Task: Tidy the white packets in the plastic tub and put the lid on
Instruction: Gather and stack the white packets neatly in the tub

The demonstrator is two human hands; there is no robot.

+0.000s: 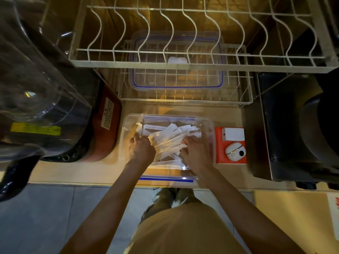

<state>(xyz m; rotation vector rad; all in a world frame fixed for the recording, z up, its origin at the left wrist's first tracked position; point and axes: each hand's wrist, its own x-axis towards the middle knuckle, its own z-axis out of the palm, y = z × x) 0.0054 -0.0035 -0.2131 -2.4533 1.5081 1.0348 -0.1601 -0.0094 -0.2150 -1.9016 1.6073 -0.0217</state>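
A clear plastic tub with blue-edged clips stands on the counter near its front edge. Several long white packets lie jumbled inside it. Both hands are down in the tub. My left hand grips a bunch of packets at the left end. My right hand holds packets at the right end, fingers curled over them. The clear lid with a blue seal lies on the lower wire rack behind the tub, partly hidden by the rack's bars.
A white wire dish rack hangs over the back of the counter. An orange box with a white gadget sits right of the tub. A red and black appliance stands at left, a dark metal appliance at right.
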